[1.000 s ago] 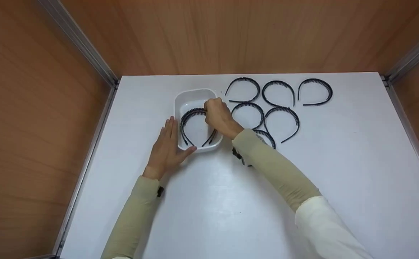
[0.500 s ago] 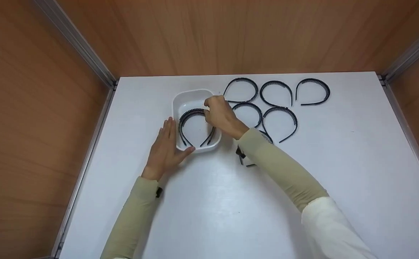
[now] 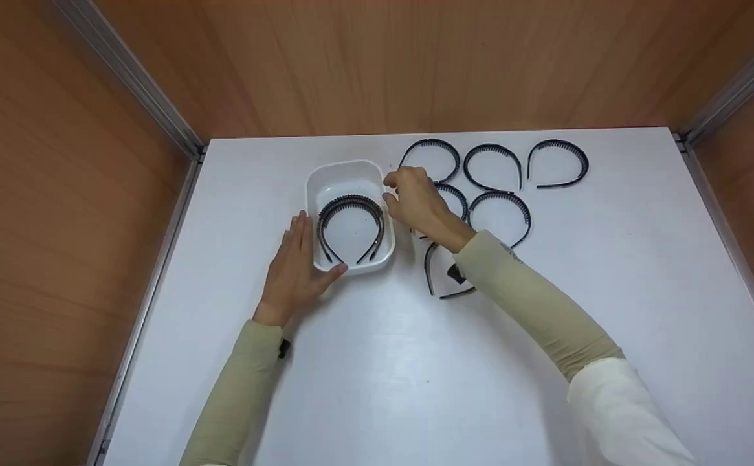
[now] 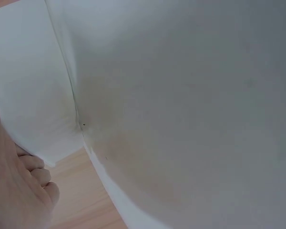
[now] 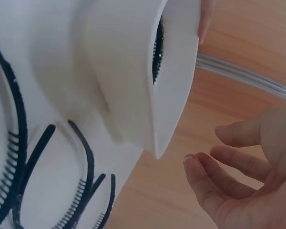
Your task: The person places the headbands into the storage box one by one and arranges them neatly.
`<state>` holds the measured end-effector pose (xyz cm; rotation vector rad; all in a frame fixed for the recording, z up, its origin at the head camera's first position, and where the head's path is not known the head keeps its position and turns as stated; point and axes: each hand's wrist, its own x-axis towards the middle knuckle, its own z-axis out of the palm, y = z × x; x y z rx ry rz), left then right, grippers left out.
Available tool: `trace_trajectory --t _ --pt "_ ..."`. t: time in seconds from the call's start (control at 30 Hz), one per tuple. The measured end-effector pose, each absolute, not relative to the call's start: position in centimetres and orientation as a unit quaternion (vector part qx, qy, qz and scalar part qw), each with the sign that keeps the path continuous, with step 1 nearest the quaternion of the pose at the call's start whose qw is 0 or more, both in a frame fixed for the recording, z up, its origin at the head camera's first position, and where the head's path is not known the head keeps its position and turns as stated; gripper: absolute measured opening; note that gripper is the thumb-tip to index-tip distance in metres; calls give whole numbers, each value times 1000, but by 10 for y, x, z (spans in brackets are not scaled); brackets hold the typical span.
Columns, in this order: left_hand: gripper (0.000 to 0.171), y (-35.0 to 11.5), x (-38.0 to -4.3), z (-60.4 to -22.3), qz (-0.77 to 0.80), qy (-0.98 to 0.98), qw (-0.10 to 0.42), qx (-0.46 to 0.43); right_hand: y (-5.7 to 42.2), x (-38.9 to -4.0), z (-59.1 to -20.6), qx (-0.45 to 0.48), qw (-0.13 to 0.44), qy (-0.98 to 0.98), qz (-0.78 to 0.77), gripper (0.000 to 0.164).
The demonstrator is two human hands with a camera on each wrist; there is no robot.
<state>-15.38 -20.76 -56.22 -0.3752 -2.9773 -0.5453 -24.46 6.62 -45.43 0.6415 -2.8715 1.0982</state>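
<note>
A white plastic tray stands on the table, with several black toothed headbands stacked inside it. My left hand lies along the tray's left wall, fingers straight, the thumb at its near rim. Just off the tray's right rim is my right hand, holding nothing. In the right wrist view the right hand has its thumb and fingers apart and loosely bent, beside the tray wall. Only part of a hand shows in the left wrist view.
Several more headbands lie on the white table right of the tray, among them one at the far right and one in the middle. Another headband is partly covered by the right forearm. Wooden panels rise behind and at both sides.
My right hand has let go of the headbands in the tray and moved right, out past the rim. The left hand keeps its place on the tray.
</note>
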Motion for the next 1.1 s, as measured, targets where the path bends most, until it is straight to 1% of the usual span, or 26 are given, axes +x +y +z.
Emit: trace_trajectory --t 0.3,0.57,0.77,1.1 --pt "122 -211 -154 -564 -175 -974 59 -134 90 -235 -449 214 11 -906 366 29" --pt "123 -213 -151 -563 -169 -976 47 -128 112 -223 -446 211 24 -899 384 28" --pt "123 -211 -151 -564 -172 -975 54 -131 132 -216 -442 206 32 -895 395 27" --pt "123 -209 -152 -563 -172 -974 50 -138 164 -198 -440 194 42 -898 393 27"
